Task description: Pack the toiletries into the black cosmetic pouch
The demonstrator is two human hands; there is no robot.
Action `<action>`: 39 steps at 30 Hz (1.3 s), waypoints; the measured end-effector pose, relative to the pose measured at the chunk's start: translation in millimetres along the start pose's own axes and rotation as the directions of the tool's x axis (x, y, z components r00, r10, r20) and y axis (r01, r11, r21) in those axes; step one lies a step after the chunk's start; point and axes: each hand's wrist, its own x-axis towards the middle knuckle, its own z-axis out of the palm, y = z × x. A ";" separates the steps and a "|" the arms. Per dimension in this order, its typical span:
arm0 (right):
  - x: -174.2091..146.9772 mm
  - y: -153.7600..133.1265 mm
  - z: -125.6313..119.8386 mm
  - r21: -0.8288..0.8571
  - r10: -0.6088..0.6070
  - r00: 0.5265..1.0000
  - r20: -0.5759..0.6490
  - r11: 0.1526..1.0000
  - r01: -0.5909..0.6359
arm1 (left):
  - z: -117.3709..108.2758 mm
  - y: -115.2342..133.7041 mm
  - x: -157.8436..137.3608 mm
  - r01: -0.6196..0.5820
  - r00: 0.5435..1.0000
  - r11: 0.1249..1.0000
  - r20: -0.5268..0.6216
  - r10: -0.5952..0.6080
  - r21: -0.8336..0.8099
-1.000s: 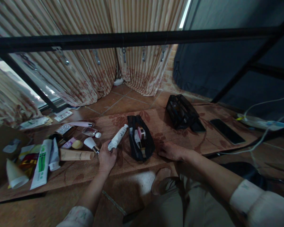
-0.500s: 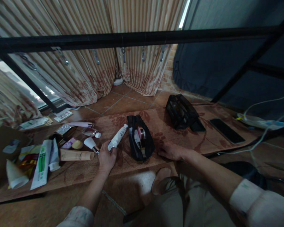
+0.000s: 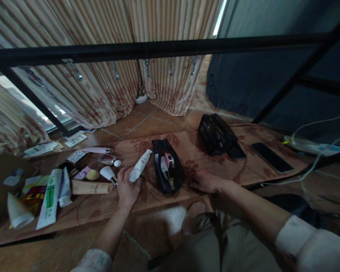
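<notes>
A: Left hand (image 3: 129, 190)?

B: On the patterned cloth (image 3: 221, 170), thumb and fingers to either side of the lower end of a white tube (image 3: 141, 164). Whether they grip it or merely touch, cannot tell.

A: How does the tube lie?

B: Slanted, cap end up and toward the right, close to the left side of a black pouch (image 3: 179, 172).

A: Pouch state?

B: Mouth open, facing up. Inside, a small round jar (image 3: 170, 160) with pink beside it; deeper contents too dark to name.

A: And the right hand (image 3: 204, 182)?

B: Lowered to the cloth just beside the pouch's right side, fingers loosely bent — released, as far as visible. Fingertips in shadow.

A: Left of the left hand?

B: A white-headed brush (image 3: 107, 173) close by, then a beige tube (image 3: 90, 186) lying crosswise. Farther out, a white-and-green tube (image 3: 50, 198). Behind the brush, a clear bottle (image 3: 106, 159) with a white cap.

A: Far right?

B: A second black bag (image 3: 228, 133), then a dark phone (image 3: 272, 156) — both on the cloth.
</notes>
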 end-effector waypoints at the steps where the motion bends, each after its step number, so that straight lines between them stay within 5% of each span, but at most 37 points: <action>1: -0.6 -0.8 -1.0 0.001 0.000 1.000 0.001 1.000 0.000 | 0.1 -0.3 -0.1 0.003 1.000 1.000 0.003 -0.003 0.001; 19: -1.0 -2.1 -3.1 0.016 0.023 0.999 0.025 1.000 -0.023 | 7.6 -5.2 1.2 -0.034 0.999 0.999 0.009 0.034 0.001; 28: -1.1 -1.9 -3.2 0.012 0.025 0.999 0.028 1.000 -0.025 | 12.0 -8.1 -0.1 -0.105 0.994 0.985 0.051 0.099 0.134; 39: -1.8 -3.0 -5.0 0.053 -0.011 1.000 0.019 0.999 0.010 | -1.3 -1.0 0.8 0.109 0.994 0.993 0.002 -0.109 -0.037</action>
